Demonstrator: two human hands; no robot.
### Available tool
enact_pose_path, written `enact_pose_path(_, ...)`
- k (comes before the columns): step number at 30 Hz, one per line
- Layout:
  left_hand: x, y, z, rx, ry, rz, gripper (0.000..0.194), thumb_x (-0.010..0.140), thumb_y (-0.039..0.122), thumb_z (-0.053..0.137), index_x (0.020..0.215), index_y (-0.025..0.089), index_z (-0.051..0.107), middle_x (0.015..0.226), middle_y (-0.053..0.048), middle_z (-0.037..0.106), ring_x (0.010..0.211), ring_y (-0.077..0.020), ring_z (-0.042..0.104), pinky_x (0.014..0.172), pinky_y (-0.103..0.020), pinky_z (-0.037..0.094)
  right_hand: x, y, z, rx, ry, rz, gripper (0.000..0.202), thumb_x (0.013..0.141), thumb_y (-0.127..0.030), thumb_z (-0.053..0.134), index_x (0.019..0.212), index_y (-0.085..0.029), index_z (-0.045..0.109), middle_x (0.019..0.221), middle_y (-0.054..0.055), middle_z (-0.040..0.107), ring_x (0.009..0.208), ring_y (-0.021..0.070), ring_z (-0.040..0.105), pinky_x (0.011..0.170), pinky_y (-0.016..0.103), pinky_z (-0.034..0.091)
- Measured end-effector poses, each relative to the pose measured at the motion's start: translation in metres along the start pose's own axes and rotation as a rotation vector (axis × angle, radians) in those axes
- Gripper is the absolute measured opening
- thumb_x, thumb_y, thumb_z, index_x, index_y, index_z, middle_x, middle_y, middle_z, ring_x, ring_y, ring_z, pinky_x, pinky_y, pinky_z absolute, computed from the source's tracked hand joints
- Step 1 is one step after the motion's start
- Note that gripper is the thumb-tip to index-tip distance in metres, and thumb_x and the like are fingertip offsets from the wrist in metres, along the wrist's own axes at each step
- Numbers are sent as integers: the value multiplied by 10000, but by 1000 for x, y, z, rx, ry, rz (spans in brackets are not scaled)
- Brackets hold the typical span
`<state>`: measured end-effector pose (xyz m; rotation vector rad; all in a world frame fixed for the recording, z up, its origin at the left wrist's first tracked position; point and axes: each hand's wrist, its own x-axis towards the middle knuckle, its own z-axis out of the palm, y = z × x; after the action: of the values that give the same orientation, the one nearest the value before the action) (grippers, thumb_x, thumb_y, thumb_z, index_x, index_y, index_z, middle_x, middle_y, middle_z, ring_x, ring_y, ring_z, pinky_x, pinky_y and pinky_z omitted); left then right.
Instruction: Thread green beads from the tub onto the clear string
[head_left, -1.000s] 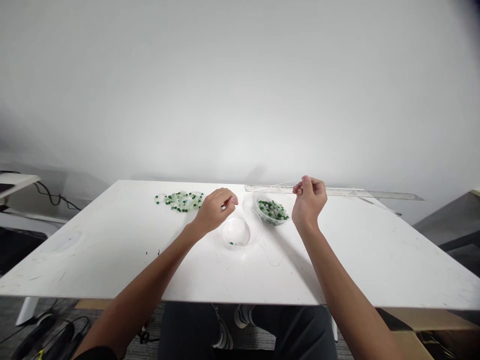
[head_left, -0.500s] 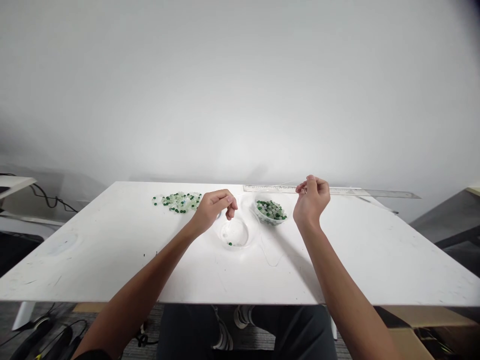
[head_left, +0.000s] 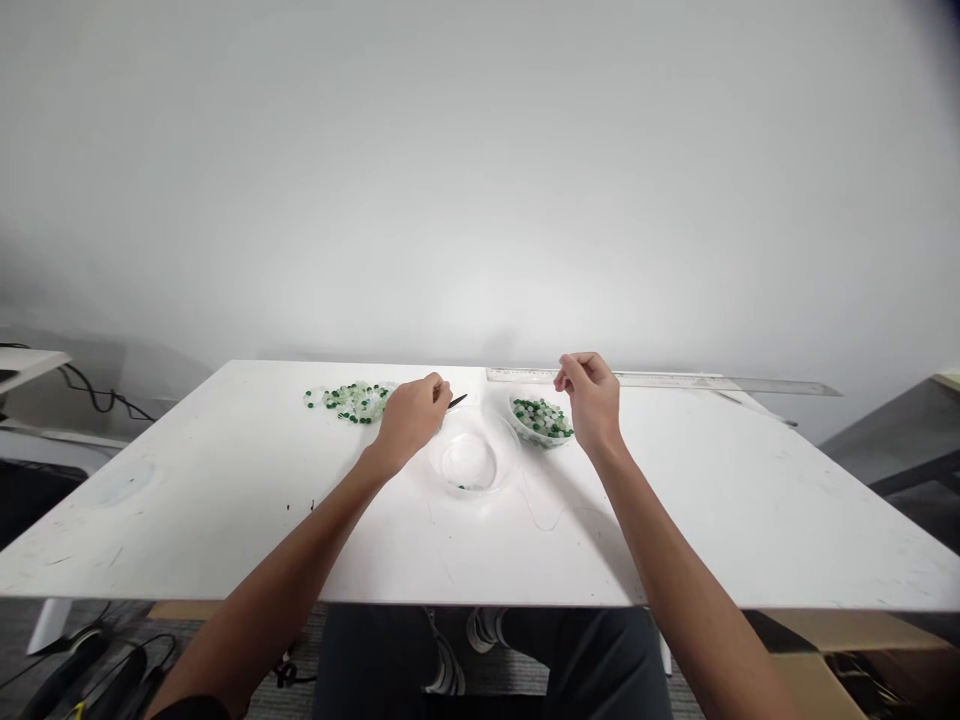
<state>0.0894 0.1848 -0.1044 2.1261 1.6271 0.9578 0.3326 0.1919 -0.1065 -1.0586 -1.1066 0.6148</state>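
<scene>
White table (head_left: 750,500) — ruler (head_left: 660,380) overhangs edge — right grip (head_left: 592,395) near bead bowl (head_left: 544,441).

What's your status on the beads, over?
Left hand curled beside dark pointed tip, right hand bunched near clear bowl, both grips unclear. Green and white beads heaped in bowl. Clear dish between hands, no obstruction visible.

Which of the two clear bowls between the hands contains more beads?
The farther bowl, just left of the right hand: green and whitish beads fill it, while the nearer bowl shows only a few.
</scene>
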Motion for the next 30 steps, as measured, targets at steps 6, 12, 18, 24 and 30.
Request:
enact_pose_path(6, 3, -10, 14, 350, 190, 27, 411, 852, 378, 479, 1178, 127, 484, 1161, -175, 544, 1109, -333, 460, 924, -509, 316, -13, -12, 7, -268, -348, -45, 223, 805, -414, 571, 750, -198, 557, 692, -2, 567, 644, 126, 524, 641, 274, 423)
enact_pose_path(12, -6, 14, 1, -372, -286, 215, 570, 822, 420, 564, 1326, 279, 340, 1221, -64, 571, 1146, -211, 514, 976, -383, 389, -32, -15, 21, -220, -621, 2, 231, 809, -418, 572, 744, -197, 575, 716, 5, 589, 672, 131, 527, 666, 280, 426)
enact_pose_path(18, -10, 23, 0, -579, -298, 152, 154, 822, 339, 565, 897, 210, 601, 817, -9, 658, 802, -156, 610, 795, -315, 461, -42, -19, 28, -81, -640, 85, 237, 801, -429, 580, 758, -196, 584, 721, 2, 578, 677, 126, 524, 661, 276, 435)
enact_pose_path(24, -7, 19, 1, -429, -123, 226, 111, 840, 266, 527, 822, 197, 612, 837, -8, 644, 788, -140, 574, 723, -266, 438, -29, -11, 21, -402, -586, -55, 236, 844, -430, 518, 932, -223, 592, 864, 24, 616, 767, 145, 552, 707, 284, 438)
enact_pose_path(30, -6, 14, 3, -368, -29, 246, 98, 845, 222, 498, 834, 193, 591, 841, -16, 615, 799, -140, 553, 734, -262, 444, -6, 10, -1, -1153, -642, -11, 329, 847, -375, 494, 1105, -188, 573, 1103, 133, 569, 1018, 273, 511, 823, 376, 405)
